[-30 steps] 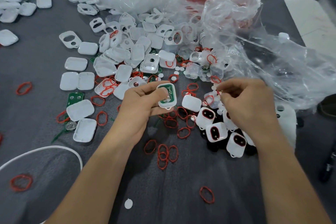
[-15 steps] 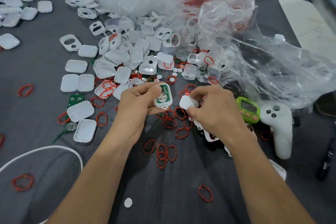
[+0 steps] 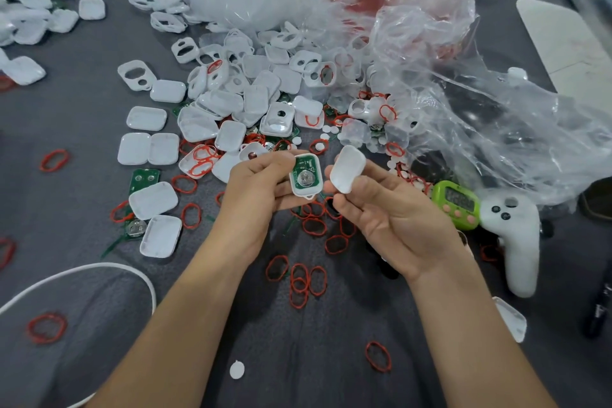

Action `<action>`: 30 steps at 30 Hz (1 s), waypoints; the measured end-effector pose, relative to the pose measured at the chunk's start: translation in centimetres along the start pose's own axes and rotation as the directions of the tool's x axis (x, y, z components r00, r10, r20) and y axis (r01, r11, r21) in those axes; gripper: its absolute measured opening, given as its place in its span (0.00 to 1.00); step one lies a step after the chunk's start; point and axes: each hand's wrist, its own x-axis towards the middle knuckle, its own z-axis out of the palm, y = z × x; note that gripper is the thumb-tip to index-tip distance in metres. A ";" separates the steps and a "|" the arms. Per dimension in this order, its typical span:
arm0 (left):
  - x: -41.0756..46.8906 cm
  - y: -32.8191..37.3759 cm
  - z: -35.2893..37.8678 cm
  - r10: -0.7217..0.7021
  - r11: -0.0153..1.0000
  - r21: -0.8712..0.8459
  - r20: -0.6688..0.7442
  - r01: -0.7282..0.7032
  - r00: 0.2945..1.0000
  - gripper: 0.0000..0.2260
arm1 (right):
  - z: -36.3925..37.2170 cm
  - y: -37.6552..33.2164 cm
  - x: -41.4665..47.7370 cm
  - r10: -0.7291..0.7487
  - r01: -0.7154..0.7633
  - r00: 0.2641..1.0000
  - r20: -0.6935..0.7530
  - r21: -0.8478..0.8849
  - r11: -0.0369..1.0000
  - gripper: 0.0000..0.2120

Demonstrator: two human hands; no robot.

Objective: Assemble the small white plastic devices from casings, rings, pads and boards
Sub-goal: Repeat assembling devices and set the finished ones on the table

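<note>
Head view: left grip [image 3: 255, 190] pinches glossy rounded casing [image 3: 307, 191] bearing green board [image 3: 304, 164]; right grip [image 3: 397, 212], palm up, pinches smooth white cover [image 3: 347, 172].

You had a table with a grey cloth [image 3: 76, 275] on it. A heap of white casings [image 3: 251, 99] lay in the middle, red rings [image 3: 299, 281] lay all around, and a green timer [image 3: 458, 204] sat beside a white controller [image 3: 516, 242].

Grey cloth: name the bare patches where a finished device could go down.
Bare: left, between the lone red ring and the two-hole casing; near edge, between the white pad and the nearest red ring. Crowded: casing pile, ring scatter at centre, plastic bag at right.
</note>
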 end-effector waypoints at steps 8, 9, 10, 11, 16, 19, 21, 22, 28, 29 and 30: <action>-0.1 0.1 0.3 0.011 1.000 -0.011 0.001 -0.011 1.000 0.18 | 1.7 2.7 0.6 -0.551 0.222 0.825 -0.126 -0.824 0.521 0.13; -0.1 0.1 0.3 0.012 1.000 -0.012 -0.001 -0.012 1.000 0.18 | 2.1 3.1 0.7 -0.577 0.225 0.809 -0.108 -0.851 0.475 0.14; -0.1 0.2 0.3 0.014 1.000 -0.011 -0.002 -0.014 1.000 0.17 | 2.3 3.4 0.7 -0.590 0.222 0.802 -0.099 -0.866 0.448 0.15; -0.2 0.2 0.3 0.016 1.000 -0.010 -0.003 -0.016 1.000 0.16 | 2.5 3.6 0.7 -0.594 0.215 0.799 -0.097 -0.876 0.432 0.15; -0.2 0.1 0.3 0.016 1.000 -0.020 -0.006 -0.017 1.000 0.15 | 3.1 3.8 0.7 -0.619 0.179 0.778 -0.109 -0.906 0.383 0.14; -0.1 0.0 0.4 0.015 1.000 -0.012 -0.010 -0.015 1.000 0.15 | 3.6 3.9 0.9 -0.666 0.135 0.733 -0.142 -0.928 0.347 0.11; -0.2 0.0 0.4 0.012 1.000 -0.012 -0.011 -0.012 1.000 0.15 | 3.9 4.1 1.1 -0.690 0.087 0.706 -0.159 -0.948 0.307 0.09; -0.2 0.0 0.4 0.009 1.000 -0.017 -0.011 -0.009 1.000 0.15 | 4.1 4.2 1.2 -0.698 0.060 0.697 -0.162 -0.957 0.282 0.09; -0.3 0.1 0.7 -0.003 0.999 -0.050 -0.038 0.001 0.999 0.14 | 4.8 4.4 1.5 -0.724 -0.027 0.674 -0.149 -0.984 0.177 0.08; -0.3 0.1 0.7 -0.005 0.999 -0.050 -0.038 0.003 0.999 0.13 | 4.9 4.4 1.5 -0.724 -0.028 0.673 -0.149 -0.984 0.177 0.08; -0.4 0.1 0.7 -0.007 0.999 -0.051 -0.038 0.005 0.999 0.12 | 5.0 4.4 1.6 -0.723 -0.027 0.675 -0.145 -0.985 0.172 0.07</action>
